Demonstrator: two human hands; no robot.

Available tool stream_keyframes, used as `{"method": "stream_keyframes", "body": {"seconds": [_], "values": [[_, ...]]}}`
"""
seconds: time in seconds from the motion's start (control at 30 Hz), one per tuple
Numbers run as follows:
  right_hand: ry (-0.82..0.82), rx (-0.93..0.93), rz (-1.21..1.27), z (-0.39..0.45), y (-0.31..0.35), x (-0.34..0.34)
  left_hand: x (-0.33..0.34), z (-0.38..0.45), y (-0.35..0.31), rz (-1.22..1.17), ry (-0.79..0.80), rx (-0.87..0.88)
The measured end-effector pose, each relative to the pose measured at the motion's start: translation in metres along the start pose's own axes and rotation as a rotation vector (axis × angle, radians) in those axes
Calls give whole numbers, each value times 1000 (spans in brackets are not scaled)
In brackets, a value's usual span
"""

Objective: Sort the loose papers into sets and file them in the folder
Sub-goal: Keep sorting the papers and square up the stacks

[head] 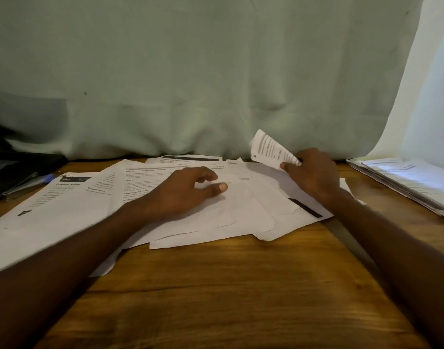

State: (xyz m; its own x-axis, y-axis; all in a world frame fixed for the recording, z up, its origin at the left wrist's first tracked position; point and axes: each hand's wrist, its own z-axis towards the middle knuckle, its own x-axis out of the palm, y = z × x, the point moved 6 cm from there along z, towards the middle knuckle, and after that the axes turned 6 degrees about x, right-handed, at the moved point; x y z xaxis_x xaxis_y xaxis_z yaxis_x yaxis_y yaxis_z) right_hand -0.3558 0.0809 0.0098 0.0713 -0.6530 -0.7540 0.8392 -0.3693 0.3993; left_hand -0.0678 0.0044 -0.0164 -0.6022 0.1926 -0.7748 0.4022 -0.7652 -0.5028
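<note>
1. Pinching a printed sheet (273, 149) in my right hand (314, 172), I lift its far end off the loose papers (216, 212) spread mid-table (241, 285).
2. My left hand (183, 192) hovers relaxed over them, holding nothing.
3. A neat stack (412, 182) lies far right; a dark folder (17, 167) far left.

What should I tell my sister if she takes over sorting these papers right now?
Left hand: open, resting on the loose papers spread over the table.
Right hand: pinching one sheet, lifted at the far side of the spread.
A neat stack lies at the right edge, apart from the spread.
A dark thing, maybe the folder, lies far left beside a pen.
Done: perhaps that one stack.
Left: sort the spread, then file.
</note>
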Motion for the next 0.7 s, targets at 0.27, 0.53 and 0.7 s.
{"method": "stream_keyframes", "body": {"seconds": [0.27, 0.53, 0.7], "values": [[43, -281, 212, -69, 108, -7, -3, 3, -2, -939, -77, -178], [275, -215, 607, -66, 107, 10, -16, 1, 23, -1430, -321, -257], [205, -36, 437, -38, 70, 10, -31, -2, 31, -1528, -294, -215]]}}
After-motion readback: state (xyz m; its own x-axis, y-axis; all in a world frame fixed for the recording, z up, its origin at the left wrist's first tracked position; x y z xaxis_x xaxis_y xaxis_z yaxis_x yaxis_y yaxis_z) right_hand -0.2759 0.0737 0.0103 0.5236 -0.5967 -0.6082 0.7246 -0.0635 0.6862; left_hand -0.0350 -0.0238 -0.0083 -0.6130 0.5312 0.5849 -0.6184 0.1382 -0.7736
